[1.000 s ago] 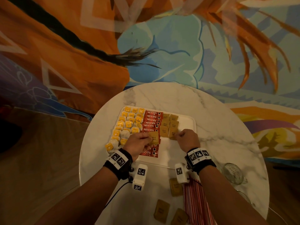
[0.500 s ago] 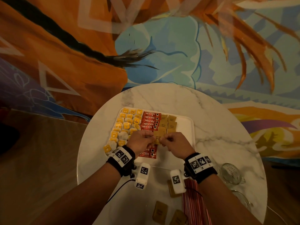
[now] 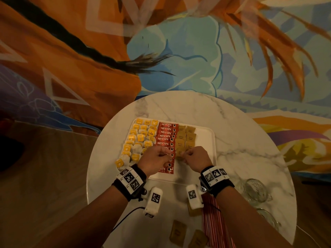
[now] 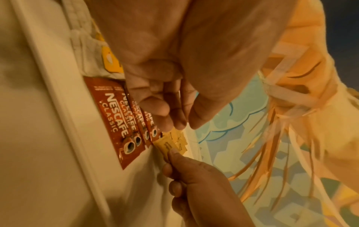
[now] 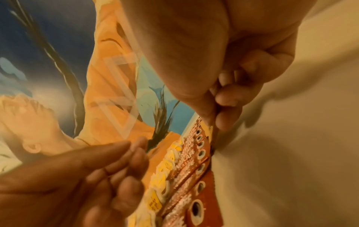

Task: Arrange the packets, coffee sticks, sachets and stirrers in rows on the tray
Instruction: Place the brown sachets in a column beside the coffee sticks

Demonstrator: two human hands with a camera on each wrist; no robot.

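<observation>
On the round marble desk (image 3: 241, 133) sits a white tray (image 3: 204, 138). From its left side: yellow-tagged tea packets (image 3: 141, 136) in rows, then a column of red coffee sticks (image 3: 166, 134), then two columns of brown sugar sachets (image 3: 186, 136). Left hand (image 3: 155, 159) hovers over the near coffee sticks, fingers loosely curled, thumb and fingertips slightly apart, holding nothing. Right hand (image 3: 196, 159), just beside it, pinches one brown sachet (image 4: 166, 146) between thumb and forefinger at the near end of the sachet column. Near the desk's front edge lie three loose sachets (image 3: 177, 232) and red-striped stirrers (image 3: 215, 228); two glass cups (image 3: 255, 190) stand farther right
</observation>
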